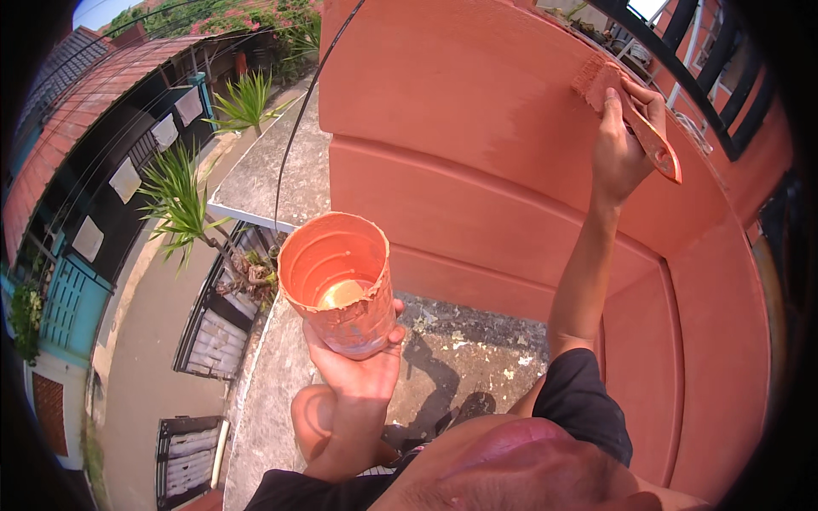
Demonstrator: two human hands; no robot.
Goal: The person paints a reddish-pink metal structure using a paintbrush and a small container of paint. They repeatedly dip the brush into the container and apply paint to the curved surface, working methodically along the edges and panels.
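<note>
My left hand [362, 362] cups the bottom of a paint-smeared plastic tub [341, 281] from below. Orange paint coats its inside, and a little lies at the bottom. Up at the right, my right hand [626, 145] grips a paintbrush [652, 140] by its handle. The brush's orange-coated bristles touch the upper part of a salmon-orange wall [443, 94]. A darker, wet-looking patch spreads over the wall left of the bristles.
Black metal railing bars [682, 81] rise beyond the wall's top edge at right. A dark cable [307, 102] hangs left of the wall. The rough concrete ledge [281, 409] drops off on its left toward a street [153, 341] far below, with spiky plants [183, 200] beside it.
</note>
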